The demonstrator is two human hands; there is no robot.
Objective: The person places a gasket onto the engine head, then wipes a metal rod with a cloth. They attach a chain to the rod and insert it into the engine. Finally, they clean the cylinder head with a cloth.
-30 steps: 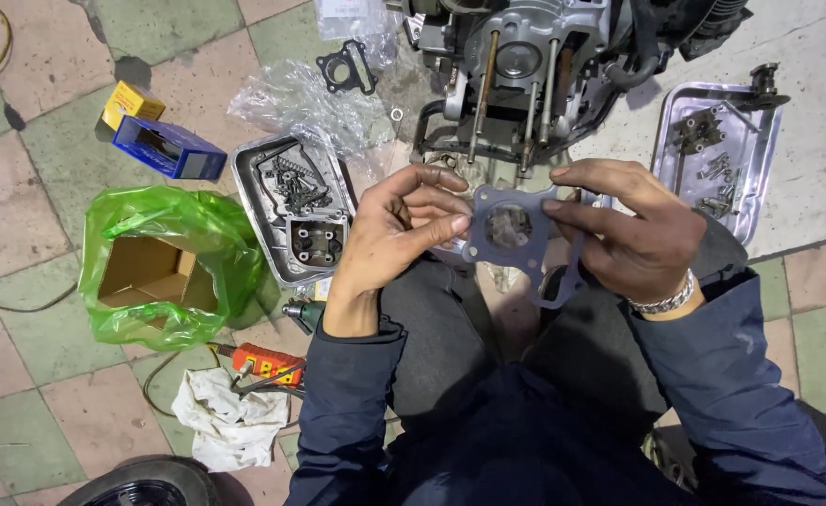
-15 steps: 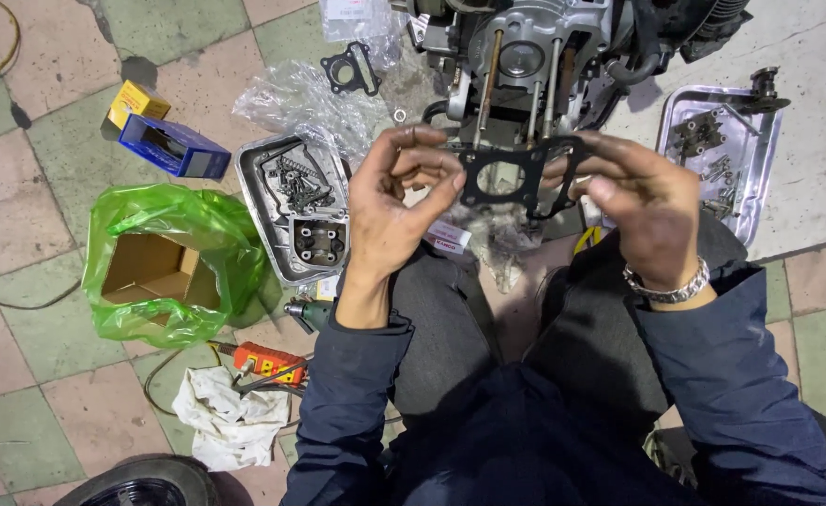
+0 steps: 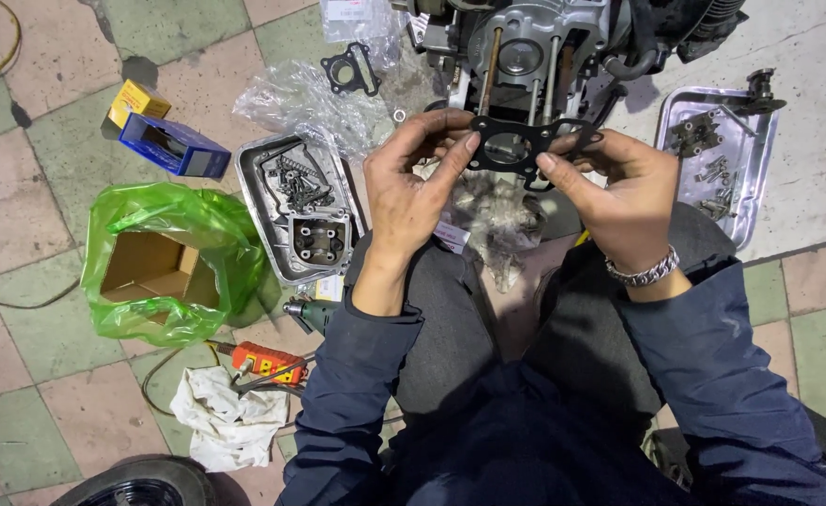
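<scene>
Tiles [image 3: 47,169] cover the floor, pink and green. At the far left sit a yellow box [image 3: 137,99] and a blue box [image 3: 174,145], side by side. Below them a green bag [image 3: 150,211] holds an open brown carton [image 3: 155,267]. Lower down lie an orange tool [image 3: 265,362] and a white rag [image 3: 225,417], touching each other.

Next comes a metal tray [image 3: 263,169] full of screws and small parts. Above it lies crinkly clear plastic [image 3: 310,98] with a small black gasket [image 3: 350,67] on it.

The left hand [image 3: 411,192] is curled, and its thumb and fingers pinch the left edge of a flat black gasket [image 3: 525,141] with a big round hole. The right hand [image 3: 624,192] pinches the right edge the same way. Both hands hold the gasket up in the air, just in front of the engine [image 3: 535,37] and its long metal rods. The knees in gray trousers are under the hands.

At the far right a second tray [image 3: 760,187] lies on pale ground with bolts in it.
</scene>
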